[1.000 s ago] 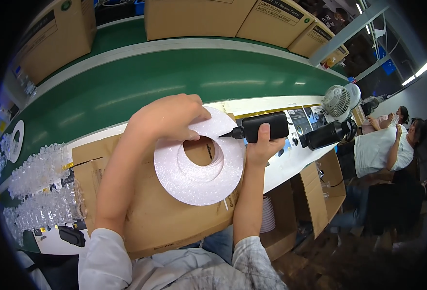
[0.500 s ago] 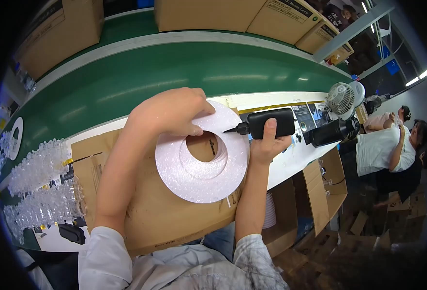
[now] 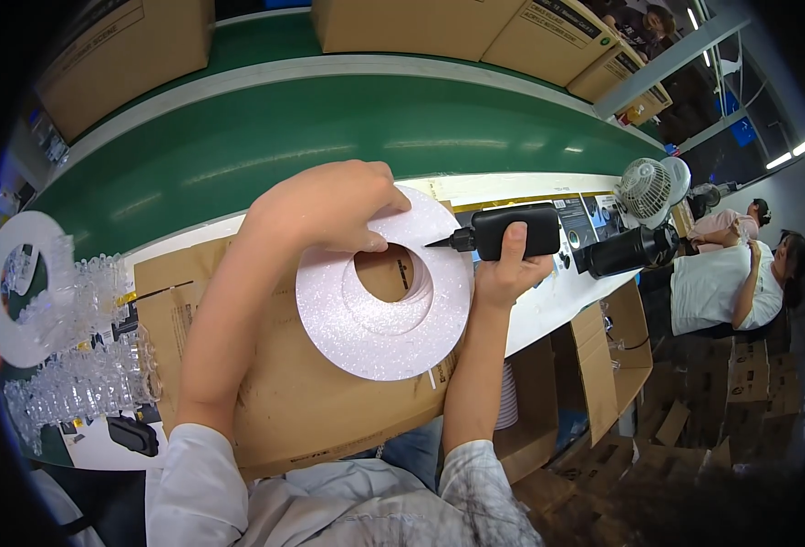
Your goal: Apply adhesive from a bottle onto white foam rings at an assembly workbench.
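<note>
Left hand (image 3: 325, 205) is pinching the white foam ring's (image 3: 379, 314) far rim, tilting it above the cardboard box (image 3: 284, 401). Right hand (image 3: 507, 269) is gripping the black power driver (image 3: 507, 232), tip aimed at the ring's right edge for access.

Open green conveyor belt (image 3: 238, 155) beyond; clear plastic parts (image 3: 83, 365) leftward.

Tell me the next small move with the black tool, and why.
Probably ease the black handheld tool in the right hand a touch leftward, so its pointed tip meets the white foam ring. The tip sits just at the ring's right edge, and the left hand already steadies the ring from above on the cardboard box.
</note>
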Demonstrator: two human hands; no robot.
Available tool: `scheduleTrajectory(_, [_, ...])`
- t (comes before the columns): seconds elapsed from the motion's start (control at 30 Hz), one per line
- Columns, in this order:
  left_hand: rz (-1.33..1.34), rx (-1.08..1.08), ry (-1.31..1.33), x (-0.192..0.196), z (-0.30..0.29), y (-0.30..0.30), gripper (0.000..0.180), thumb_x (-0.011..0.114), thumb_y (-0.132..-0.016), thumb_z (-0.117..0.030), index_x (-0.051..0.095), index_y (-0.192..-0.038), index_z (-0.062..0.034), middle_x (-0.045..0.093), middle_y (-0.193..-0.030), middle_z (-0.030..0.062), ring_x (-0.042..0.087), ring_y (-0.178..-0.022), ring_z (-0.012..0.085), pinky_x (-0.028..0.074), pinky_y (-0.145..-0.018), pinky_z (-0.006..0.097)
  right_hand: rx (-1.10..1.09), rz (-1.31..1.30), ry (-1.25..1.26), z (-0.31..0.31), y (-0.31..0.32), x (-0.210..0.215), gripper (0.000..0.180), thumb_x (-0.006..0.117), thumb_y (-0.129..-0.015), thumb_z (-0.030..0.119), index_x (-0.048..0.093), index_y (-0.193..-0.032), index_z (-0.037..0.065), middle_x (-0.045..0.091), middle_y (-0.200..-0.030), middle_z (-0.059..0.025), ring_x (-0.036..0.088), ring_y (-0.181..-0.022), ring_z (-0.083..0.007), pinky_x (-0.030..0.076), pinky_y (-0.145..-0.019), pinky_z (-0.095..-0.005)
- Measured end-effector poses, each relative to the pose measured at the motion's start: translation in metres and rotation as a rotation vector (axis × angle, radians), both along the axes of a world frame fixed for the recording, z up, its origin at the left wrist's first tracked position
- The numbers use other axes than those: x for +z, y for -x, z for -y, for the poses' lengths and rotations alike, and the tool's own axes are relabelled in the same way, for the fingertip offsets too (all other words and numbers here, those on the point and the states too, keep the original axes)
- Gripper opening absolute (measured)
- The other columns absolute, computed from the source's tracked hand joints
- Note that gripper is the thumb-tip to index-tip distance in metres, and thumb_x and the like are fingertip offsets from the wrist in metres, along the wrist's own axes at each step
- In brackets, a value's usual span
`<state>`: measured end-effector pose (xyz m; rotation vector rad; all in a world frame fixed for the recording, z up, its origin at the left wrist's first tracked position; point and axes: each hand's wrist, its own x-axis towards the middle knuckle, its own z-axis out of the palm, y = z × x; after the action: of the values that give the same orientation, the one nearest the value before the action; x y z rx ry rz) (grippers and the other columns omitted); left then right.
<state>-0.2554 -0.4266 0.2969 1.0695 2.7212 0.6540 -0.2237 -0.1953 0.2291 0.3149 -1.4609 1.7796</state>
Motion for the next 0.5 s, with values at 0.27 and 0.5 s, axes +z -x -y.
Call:
scheduleTrajectory(0.27, [-0.031,-0.017,-0.045,-0.003,0.002,0.004,0.042,0.074,-0.071,-0.013,0.068,-0.112,-0.0079,0.062,-0.105,0.0158,0.061,-0.099,0.0329,0.050,-0.085,0.041,-0.024,0.007,-0.004,0.000,0.003,0.000,0.031,0.069,-0.088,0.022,0.057,-0.093,-0.006,0.061,-0.085,-0.0083,0.061,-0.071,-0.0144,0.054,-0.063,-0.0269])
scheduleTrajectory(0.5, [-0.003,-0.074,0.032,0.002,0.002,0.004,0.043,0.073,-0.074,-0.021,0.066,-0.114,-0.0063,0.060,-0.110,0.0166,0.057,-0.106,0.0342,0.047,-0.091,0.041,-0.355,0.140,0.120,-0.004,0.010,-0.021,0.045,0.066,-0.090,0.029,0.054,-0.105,-0.012,0.060,-0.095,-0.0168,0.061,-0.076,-0.0186,0.054,-0.063,-0.0316])
